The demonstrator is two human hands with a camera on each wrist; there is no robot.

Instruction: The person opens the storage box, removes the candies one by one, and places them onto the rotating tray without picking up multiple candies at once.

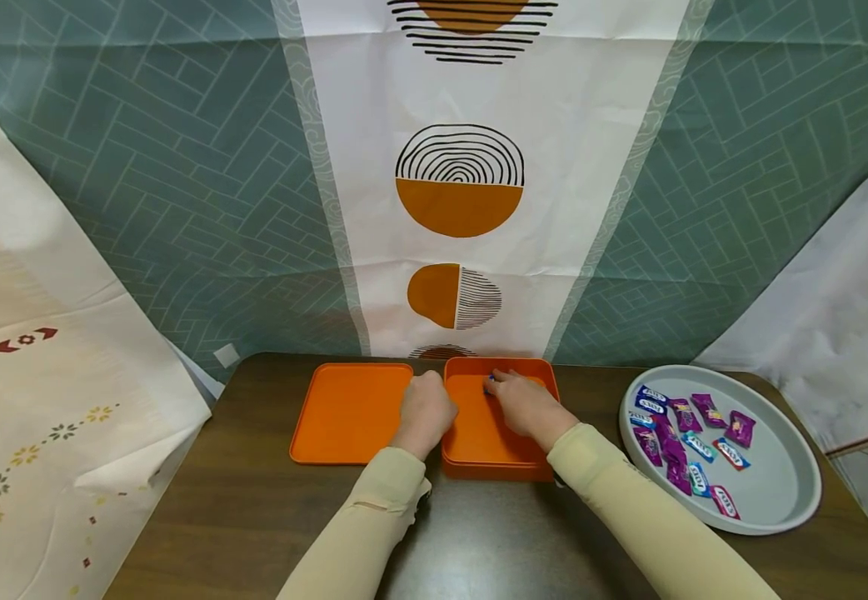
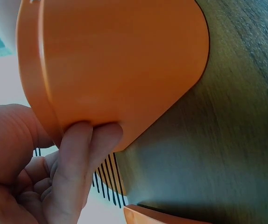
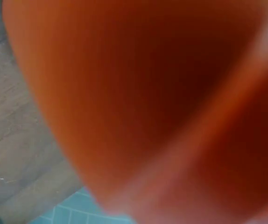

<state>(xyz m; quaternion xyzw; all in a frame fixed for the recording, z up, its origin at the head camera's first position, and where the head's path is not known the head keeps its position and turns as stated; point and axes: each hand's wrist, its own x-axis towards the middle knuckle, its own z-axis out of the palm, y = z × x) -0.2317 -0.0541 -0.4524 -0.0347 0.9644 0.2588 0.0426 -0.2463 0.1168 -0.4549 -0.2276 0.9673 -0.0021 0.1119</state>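
My left hand (image 1: 426, 411) pinches the edge of a flat orange lid (image 1: 351, 414) between thumb and fingers. In the left wrist view the fingertips (image 2: 80, 135) lie over the lid's underside near its corner. To the right stands an orange box (image 1: 479, 471). My right hand (image 1: 527, 406) reaches down inside it, its fingers curled at a small blue piece (image 1: 489, 385) near the back wall. Most of that piece is hidden by the fingers. The right wrist view holds only the blurred orange box wall (image 3: 87, 102) close up.
A round grey tray (image 1: 775, 492) stands at the right, with several small purple candies (image 1: 740, 428) and blue, teal and red wrapped candies (image 1: 698, 481) in it. A patterned cloth (image 1: 254, 167) hangs behind the dark wooden table (image 1: 269, 533).
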